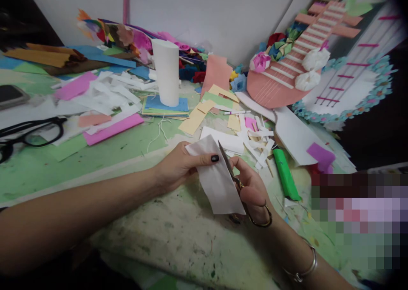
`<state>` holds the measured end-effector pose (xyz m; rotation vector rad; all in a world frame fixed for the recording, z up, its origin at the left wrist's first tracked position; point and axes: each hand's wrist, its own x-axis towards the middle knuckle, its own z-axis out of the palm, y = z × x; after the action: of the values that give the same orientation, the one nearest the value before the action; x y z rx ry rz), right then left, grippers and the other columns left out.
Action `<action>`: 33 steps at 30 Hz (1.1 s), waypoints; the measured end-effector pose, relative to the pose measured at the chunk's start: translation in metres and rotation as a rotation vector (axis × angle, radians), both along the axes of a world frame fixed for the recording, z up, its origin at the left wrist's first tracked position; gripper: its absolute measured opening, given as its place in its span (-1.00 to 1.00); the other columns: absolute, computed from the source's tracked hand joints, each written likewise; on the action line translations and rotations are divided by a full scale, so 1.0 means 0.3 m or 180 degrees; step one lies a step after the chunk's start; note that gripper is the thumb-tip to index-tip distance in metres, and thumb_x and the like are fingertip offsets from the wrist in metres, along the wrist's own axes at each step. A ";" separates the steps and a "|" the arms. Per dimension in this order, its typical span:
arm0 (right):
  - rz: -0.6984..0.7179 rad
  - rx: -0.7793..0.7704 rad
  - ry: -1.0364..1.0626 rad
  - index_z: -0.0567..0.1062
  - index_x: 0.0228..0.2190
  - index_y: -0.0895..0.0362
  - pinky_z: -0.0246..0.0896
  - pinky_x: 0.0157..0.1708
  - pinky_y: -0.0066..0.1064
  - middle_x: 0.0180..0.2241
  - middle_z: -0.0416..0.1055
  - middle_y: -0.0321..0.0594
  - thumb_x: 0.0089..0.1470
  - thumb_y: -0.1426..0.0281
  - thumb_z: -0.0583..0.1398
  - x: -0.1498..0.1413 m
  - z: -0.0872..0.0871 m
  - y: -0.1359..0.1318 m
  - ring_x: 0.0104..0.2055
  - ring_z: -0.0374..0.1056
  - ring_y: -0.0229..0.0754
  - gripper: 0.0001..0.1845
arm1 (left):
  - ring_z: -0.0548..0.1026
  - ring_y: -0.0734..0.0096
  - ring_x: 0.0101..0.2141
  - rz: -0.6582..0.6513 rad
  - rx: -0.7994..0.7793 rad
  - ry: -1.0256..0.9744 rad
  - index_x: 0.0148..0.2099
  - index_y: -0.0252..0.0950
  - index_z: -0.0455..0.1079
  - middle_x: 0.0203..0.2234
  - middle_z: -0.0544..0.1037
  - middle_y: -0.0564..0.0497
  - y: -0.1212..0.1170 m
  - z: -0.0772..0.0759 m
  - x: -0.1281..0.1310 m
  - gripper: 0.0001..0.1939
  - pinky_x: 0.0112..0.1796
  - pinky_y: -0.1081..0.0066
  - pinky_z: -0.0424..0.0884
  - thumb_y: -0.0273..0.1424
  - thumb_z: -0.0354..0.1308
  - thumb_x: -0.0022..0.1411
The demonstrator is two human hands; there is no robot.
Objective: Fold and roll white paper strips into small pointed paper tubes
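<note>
Bench (134, 234) layout, as I log it remotely.
I find eyeglasses (44, 135) at far left, a phone (12, 95) behind them; at rear centre, a tube (167, 73) upon a stack of sheets (182, 106); strips (267, 134) nearer, to its right; a roll (286, 175) right of those; a guitar model (287, 75) behind; in front, one sheet (216, 183), scissors (234, 177) along its right edge.

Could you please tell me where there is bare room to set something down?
A wide bare patch of tabletop lies between the left forearm and right forearm. A narrower one lies between the left forearm and the pink paper strip. Beyond the left hand and right hand, it is crowded with paper scraps and the white cylinder.
</note>
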<state>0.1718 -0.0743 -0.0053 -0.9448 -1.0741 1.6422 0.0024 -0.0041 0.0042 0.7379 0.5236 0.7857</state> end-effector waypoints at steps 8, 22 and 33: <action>-0.0045 0.0037 -0.0113 0.19 -0.24 0.03 0.07 -0.71 -0.59 -0.66 0.24 -0.50 -0.40 -0.24 0.32 -0.009 0.010 0.001 -0.69 0.11 -0.39 -0.16 | 0.57 0.33 -0.43 -0.0312 0.0176 0.0271 -0.33 -0.43 0.53 -0.47 0.62 -0.09 -0.006 -0.011 -0.007 -0.76 -0.31 0.38 0.47 -0.39 0.43 -0.04; 0.0025 -0.0067 -0.0365 0.17 -0.23 0.02 -0.09 -0.74 -0.60 -0.69 0.14 -0.55 -0.42 -0.27 0.30 0.009 0.011 0.001 -0.73 -0.03 -0.43 -0.13 | 0.55 0.37 -0.47 -0.0432 0.0079 0.0151 -0.31 -0.39 0.57 -0.48 0.63 -0.05 -0.016 -0.017 0.003 -0.78 -0.38 0.43 0.44 -0.43 0.43 -0.05; -0.0026 -0.0107 -0.0185 0.17 -0.27 0.02 -0.08 -0.78 -0.59 -0.70 0.20 -0.56 -0.44 -0.15 0.40 0.008 0.000 0.002 -0.76 0.01 -0.42 -0.16 | 0.53 0.39 -0.47 -0.0415 0.0039 0.0205 -0.34 -0.38 0.56 -0.48 0.62 -0.04 -0.019 -0.013 0.010 -0.79 -0.33 0.42 0.41 -0.41 0.43 -0.06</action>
<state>0.1741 -0.0738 -0.0054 -1.0230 -1.0830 1.6394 0.0055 -0.0098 0.0002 0.8026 0.5235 0.6462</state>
